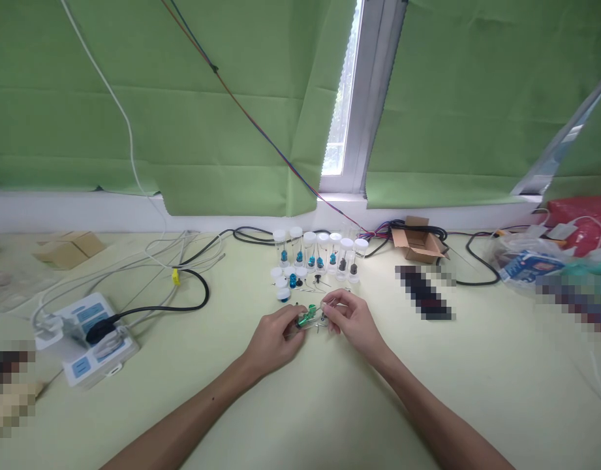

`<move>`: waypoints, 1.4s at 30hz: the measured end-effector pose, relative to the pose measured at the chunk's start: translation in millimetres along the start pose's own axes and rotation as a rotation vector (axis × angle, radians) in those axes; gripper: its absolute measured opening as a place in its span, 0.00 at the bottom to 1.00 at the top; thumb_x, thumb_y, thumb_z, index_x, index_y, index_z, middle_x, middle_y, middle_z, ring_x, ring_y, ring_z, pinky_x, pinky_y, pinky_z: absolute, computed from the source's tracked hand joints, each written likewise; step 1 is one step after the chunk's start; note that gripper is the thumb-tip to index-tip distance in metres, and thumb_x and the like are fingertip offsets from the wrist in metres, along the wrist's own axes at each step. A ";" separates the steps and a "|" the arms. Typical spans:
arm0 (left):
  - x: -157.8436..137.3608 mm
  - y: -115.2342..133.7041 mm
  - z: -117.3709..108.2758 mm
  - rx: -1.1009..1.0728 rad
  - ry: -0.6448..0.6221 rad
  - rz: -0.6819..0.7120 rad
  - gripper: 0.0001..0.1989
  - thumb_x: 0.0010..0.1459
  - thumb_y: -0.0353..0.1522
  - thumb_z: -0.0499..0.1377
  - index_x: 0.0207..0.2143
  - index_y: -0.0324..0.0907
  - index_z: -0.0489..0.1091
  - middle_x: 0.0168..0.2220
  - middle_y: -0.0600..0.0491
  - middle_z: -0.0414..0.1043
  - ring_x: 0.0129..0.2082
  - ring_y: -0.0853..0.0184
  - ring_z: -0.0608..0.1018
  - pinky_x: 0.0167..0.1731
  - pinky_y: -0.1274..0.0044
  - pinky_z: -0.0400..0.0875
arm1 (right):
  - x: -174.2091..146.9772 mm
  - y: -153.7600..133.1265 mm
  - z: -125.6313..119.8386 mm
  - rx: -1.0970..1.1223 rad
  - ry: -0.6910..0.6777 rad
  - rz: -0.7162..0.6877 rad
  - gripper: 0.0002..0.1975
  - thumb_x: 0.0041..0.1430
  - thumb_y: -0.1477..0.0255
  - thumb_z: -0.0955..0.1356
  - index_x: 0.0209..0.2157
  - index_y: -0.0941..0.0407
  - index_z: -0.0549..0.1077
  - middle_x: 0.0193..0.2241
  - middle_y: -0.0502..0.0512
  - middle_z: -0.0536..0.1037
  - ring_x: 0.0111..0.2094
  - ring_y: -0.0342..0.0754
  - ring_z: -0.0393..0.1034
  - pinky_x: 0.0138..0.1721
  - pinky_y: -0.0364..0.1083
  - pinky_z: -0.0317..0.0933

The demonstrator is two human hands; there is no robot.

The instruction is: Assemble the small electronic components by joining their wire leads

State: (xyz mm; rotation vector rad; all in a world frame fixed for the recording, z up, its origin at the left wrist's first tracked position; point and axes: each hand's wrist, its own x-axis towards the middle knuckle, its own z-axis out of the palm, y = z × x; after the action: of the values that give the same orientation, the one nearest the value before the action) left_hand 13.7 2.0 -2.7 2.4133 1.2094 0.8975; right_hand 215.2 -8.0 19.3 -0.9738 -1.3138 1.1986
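Note:
Near the table's middle, my left hand (275, 338) is closed on a small shiny green part (308, 316), held between thumb and fingers. Clear material shows beside the green part, its kind too small to tell. Close on the right, my right hand (352, 321) pinches a small thin piece at its fingertips, mostly hidden. The two hands' fingertips are almost together. Just beyond them lie several loose white caps (282, 287), blue and black small parts, and thin metal rods. Behind these stands a row of clear vials (310, 249) with white lids, holding blue or dark parts.
A white power strip (92, 333) with plugs and cables lies to the left. An open cardboard box (417, 245) stands at the back right, black cables around it. Plastic bags (530, 258) lie at the far right. Green blinds (231, 130) hang behind the table.

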 end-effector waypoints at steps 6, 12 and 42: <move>0.0 0.2 -0.4 -0.010 -0.001 0.003 0.17 0.51 0.24 0.54 0.44 0.44 0.69 0.30 0.56 0.70 0.24 0.71 0.69 0.26 0.80 0.64 | -0.7 0.4 -0.3 0.001 0.002 0.002 0.15 0.54 0.59 0.72 0.34 0.56 0.72 0.27 0.47 0.69 0.19 0.39 0.65 0.20 0.41 0.56; 1.2 2.0 -0.8 -0.009 0.003 -0.002 0.17 0.52 0.24 0.53 0.44 0.44 0.70 0.29 0.56 0.70 0.24 0.71 0.68 0.26 0.80 0.63 | -1.5 0.4 -0.4 -0.013 -0.005 -0.005 0.14 0.55 0.59 0.71 0.34 0.56 0.72 0.28 0.48 0.69 0.20 0.39 0.65 0.21 0.41 0.57; 2.1 3.0 -2.0 0.014 -0.010 -0.016 0.17 0.52 0.24 0.53 0.44 0.44 0.69 0.30 0.56 0.71 0.25 0.71 0.69 0.27 0.80 0.63 | -0.5 5.0 -3.3 -0.034 -0.018 -0.001 0.11 0.56 0.64 0.71 0.35 0.56 0.72 0.29 0.47 0.69 0.20 0.39 0.66 0.22 0.41 0.58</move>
State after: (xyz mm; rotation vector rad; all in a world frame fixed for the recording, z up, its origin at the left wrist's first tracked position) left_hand 15.1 1.8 1.2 2.4128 1.2329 0.8739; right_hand 218.2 -7.3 14.2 -0.9887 -1.3524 1.1903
